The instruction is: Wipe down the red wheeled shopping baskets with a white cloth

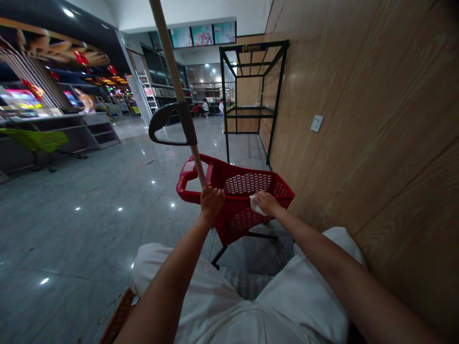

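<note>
A small red shopping cart [236,210] with a perforated basket stands close in front of my knees. My left hand [212,203] is closed at its near rim, where the lower end of a tall pole [171,57] meets my fist. My fingers hide that joint. A grey loop-shaped handle [172,124] is fixed partway up the pole. My right hand [266,202] presses a white cloth [256,206] against the basket's near rim, farther right. The cart's red push handle [188,195] points left.
A wood-panelled wall [344,119] with a socket [317,123] runs along my right. Ahead is a black metal frame rack [247,116]. At left, a green cart [36,140] stands by a counter [96,130]. People [204,108] are in the background.
</note>
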{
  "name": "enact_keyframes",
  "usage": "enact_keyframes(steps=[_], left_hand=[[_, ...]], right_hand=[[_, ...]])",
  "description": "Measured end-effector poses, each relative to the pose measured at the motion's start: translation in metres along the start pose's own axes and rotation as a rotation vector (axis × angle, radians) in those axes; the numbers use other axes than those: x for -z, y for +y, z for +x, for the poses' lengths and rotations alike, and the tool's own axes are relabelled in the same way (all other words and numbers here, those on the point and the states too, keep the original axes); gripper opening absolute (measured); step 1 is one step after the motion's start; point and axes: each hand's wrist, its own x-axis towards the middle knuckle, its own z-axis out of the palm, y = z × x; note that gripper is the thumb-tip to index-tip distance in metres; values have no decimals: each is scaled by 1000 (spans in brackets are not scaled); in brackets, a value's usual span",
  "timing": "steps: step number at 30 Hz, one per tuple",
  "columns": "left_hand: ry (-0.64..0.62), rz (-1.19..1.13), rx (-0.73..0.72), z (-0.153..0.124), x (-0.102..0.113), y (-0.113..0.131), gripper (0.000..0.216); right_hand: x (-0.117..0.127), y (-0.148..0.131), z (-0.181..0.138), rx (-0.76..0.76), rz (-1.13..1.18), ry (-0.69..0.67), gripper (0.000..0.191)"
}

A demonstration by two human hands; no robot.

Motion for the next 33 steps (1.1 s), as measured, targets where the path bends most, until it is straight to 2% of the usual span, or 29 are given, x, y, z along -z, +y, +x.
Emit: enact_keyframes(steps=[2,4,6,8,11,13,15,17,21,23,25,27,31,33], left_hand=[[-10,-11,9,0,0,3,32],[-30,-12,-2,1,1,5,31],[-49,-3,-25,1,3,4,30],[-62,-1,-50,1,5,3,30],[-67,-19,-54,1,6,1,31],[-62,-24,-38,1,5,2,31],[-49,-22,-17,0,2,6,32],[-31,-20,-2,0,0,9,32],[-34,-5,-6,1,1,13,32],[-51,15,-24,1,3,10,32],[-66,18,-39,1,6,6,32],[-78,3,-39,0,7,1,32],[-78,-34,-10,-2,7,-4,31],[-53,-23,-5,-2,5,-4,31]], right_hand=[[1,-38,14,103,82,80,33],[4,-72,27,124,155,163,35],[8,-86,35,118,184,163,36],[11,-75,37,110,167,80,36],[11,-28,27,15,102,-42,35],[9,1,19,-80,57,-51,34],[7,11,15,-119,47,-30,33],[6,-3,18,-72,93,-3,33],[4,-61,33,167,250,130,33],[4,-75,37,268,285,175,32],[5,-68,35,329,280,139,31],[5,-43,27,321,245,58,30],[4,15,5,129,143,-54,30],[3,25,0,79,118,-72,29]])
